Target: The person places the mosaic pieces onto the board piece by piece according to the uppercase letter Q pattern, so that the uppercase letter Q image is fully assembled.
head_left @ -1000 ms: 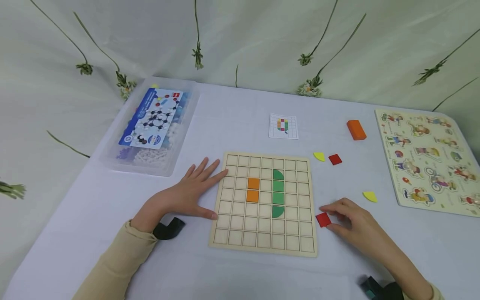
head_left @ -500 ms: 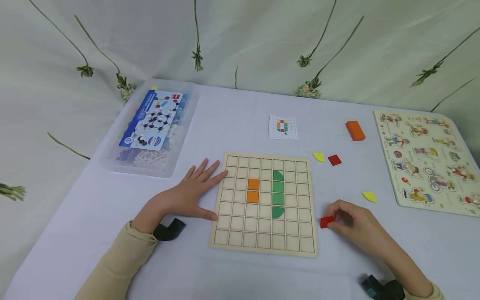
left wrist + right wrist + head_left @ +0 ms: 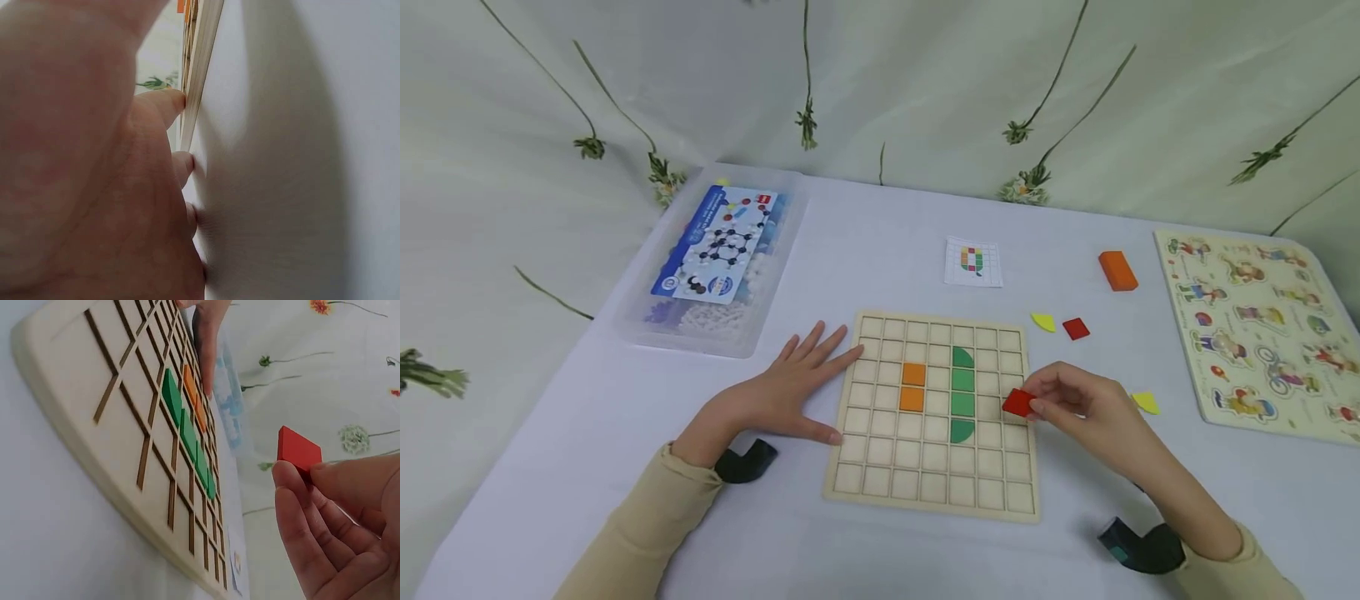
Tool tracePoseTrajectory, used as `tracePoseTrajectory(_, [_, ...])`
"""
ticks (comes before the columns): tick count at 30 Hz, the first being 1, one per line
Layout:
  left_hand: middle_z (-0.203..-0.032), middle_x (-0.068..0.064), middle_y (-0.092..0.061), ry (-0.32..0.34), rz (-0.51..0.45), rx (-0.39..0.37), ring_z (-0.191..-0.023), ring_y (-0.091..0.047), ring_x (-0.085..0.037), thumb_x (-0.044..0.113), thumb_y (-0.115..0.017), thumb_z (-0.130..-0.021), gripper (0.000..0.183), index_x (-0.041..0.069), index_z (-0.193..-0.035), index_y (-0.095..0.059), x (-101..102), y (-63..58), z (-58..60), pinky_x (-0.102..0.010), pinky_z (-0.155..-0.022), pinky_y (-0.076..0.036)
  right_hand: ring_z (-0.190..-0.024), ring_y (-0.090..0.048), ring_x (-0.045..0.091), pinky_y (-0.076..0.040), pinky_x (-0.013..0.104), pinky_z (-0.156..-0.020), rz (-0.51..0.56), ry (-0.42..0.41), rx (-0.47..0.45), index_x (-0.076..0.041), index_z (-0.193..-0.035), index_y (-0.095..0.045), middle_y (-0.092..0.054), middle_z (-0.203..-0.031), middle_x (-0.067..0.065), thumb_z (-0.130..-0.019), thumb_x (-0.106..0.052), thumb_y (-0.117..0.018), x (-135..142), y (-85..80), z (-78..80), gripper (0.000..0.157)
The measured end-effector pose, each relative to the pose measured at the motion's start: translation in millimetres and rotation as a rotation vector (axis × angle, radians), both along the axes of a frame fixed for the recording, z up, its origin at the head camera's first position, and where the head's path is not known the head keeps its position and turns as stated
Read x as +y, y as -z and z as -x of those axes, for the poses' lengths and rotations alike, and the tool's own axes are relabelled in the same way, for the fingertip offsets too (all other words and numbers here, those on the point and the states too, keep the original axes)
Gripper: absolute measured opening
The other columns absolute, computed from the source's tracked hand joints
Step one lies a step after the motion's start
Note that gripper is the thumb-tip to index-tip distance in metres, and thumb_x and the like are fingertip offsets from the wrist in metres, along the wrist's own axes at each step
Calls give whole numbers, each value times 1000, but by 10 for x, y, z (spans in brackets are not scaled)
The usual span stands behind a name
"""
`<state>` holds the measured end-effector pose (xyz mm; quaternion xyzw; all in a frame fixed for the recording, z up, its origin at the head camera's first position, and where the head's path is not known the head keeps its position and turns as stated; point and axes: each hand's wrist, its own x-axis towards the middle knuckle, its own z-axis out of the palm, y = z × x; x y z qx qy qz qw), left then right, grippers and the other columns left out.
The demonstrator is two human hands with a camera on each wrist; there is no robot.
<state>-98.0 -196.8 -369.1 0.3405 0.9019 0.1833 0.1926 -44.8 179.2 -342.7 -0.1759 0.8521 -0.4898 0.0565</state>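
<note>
A wooden grid board (image 3: 880,477) lies on the white table, holding two orange square tiles (image 3: 913,387) and a column of green tiles (image 3: 962,392), the end ones rounded. My right hand (image 3: 1090,408) pinches a red square tile (image 3: 1018,402) between thumb and fingers, above the board's right edge; in the right wrist view this red tile (image 3: 299,450) is seen raised off the board. With fingers spread, my left hand (image 3: 782,400) rests at the board's left edge, thumb and a fingertip touching it. In the left wrist view, the fingertips (image 3: 172,105) meet the board's side.
Beyond the board lies a printed pattern card (image 3: 973,262). To the right are a loose red tile (image 3: 1076,328), yellow quarter-round tiles (image 3: 1042,322), an orange block (image 3: 1117,271) and a picture puzzle board (image 3: 1247,333). A clear plastic box (image 3: 715,258) stands at the back left.
My right hand has picked the red tile up off the table and carried it left and away from me, over the board's right edge. The left hand stays in place; the head view shifts slightly.
</note>
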Motion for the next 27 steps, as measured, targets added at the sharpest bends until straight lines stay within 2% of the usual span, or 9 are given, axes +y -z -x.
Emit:
tracePoseTrajectory(4, [-155,-12,3,2,10,3,-137,17,-32,60,-71,-70,108,15,-151,-16,17,19,10,-55,-105,8,-75,-65,19,-53,28,-69,77,-24,-74,-2,-101,-62,-65,-89,5,-85,5,-65,-209,55,96,18])
tracePoseTrajectory(7, [-155,-11,4,-8,22,3,-137,17,-30,61,-71,-70,109,16,-151,-16,19,29,14,-54,-105,8,-76,-63,18,-52,27,-70,90,-46,-118,-3,-100,-63,-65,-87,3,-86,1,-66,-357,143,158,15])
tracePoseTrajectory(15, [-155,-10,4,-10,27,1,-137,18,-30,62,-71,-69,110,16,-151,-15,16,15,17,-54,-105,8,-72,-64,20,-53,28,-66,153,-77,-201,0,-99,-63,-64,-84,6,-86,3,-63,-524,300,144,13])
tracePoseTrajectory(21, [-155,-10,4,-9,26,3,-137,18,-30,62,-71,-69,110,16,-151,-15,15,8,18,-54,-105,8,-73,-63,17,-53,28,-66,118,-87,-179,-3,-99,-64,-64,-86,5,-87,1,-64,-578,350,118,14])
tracePoseTrajectory(27, [-155,-10,4,-8,27,8,-137,18,-30,63,-71,-69,110,17,-152,-15,15,21,13,-54,-105,8,-71,-59,15,-51,27,-63,75,-72,-99,-7,-97,-65,-63,-80,-2,-85,3,-66,-628,385,92,16])
